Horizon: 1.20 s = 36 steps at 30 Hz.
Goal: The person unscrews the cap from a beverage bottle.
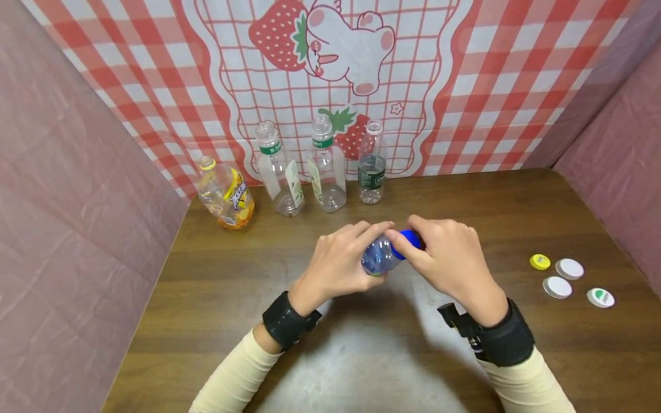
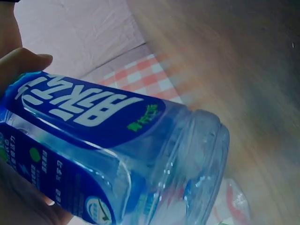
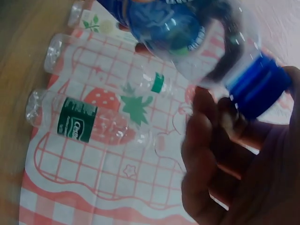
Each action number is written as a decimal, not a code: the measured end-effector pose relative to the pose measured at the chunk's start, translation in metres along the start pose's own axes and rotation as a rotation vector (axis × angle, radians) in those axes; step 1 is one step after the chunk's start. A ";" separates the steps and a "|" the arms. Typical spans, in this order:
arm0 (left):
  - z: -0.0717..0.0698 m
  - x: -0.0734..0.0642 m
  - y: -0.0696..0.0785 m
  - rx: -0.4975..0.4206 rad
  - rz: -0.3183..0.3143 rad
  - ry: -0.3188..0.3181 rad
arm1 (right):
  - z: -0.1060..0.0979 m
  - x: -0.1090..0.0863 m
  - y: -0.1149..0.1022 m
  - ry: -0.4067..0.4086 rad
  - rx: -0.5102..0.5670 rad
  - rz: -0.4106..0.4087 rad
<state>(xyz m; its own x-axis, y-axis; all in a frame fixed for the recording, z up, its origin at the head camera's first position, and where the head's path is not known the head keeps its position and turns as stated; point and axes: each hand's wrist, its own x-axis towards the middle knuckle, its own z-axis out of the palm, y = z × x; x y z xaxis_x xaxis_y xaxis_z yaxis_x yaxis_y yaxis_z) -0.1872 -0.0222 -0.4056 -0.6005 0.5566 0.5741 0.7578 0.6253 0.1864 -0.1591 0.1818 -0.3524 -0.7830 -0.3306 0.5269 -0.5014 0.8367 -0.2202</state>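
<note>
A clear plastic bottle with a blue label is held tilted above the table, its blue cap pointing right. My left hand grips the bottle around its labelled body. The thumb and fingers of my right hand pinch the blue cap, which sits on the bottle's neck in the right wrist view. In the left wrist view the bottle's base faces right, and most of my left hand is hidden behind the body.
Along the back of the wooden table stand several uncapped bottles: one with a yellow label, two with green neck bands, and a small one with a dark green label. Loose caps lie at right, among them a yellow cap and a white cap.
</note>
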 end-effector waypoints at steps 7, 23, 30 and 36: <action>-0.003 -0.004 0.002 0.071 -0.008 0.016 | 0.005 -0.003 -0.013 0.020 -0.117 0.120; -0.021 -0.002 0.003 -0.105 0.072 -0.066 | 0.004 -0.003 -0.011 0.200 0.070 -0.148; -0.029 -0.001 0.000 -0.203 0.094 -0.122 | -0.002 0.001 -0.021 0.258 0.106 -0.251; -0.033 -0.001 -0.006 -0.249 0.082 -0.183 | 0.000 0.003 -0.021 0.247 0.086 -0.287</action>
<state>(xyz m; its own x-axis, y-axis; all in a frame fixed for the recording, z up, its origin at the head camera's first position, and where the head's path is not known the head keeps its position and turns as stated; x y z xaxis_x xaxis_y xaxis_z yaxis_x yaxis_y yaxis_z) -0.1827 -0.0440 -0.3809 -0.5536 0.7027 0.4469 0.8313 0.4337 0.3477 -0.1509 0.1630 -0.3466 -0.4992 -0.4220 0.7568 -0.7245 0.6824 -0.0973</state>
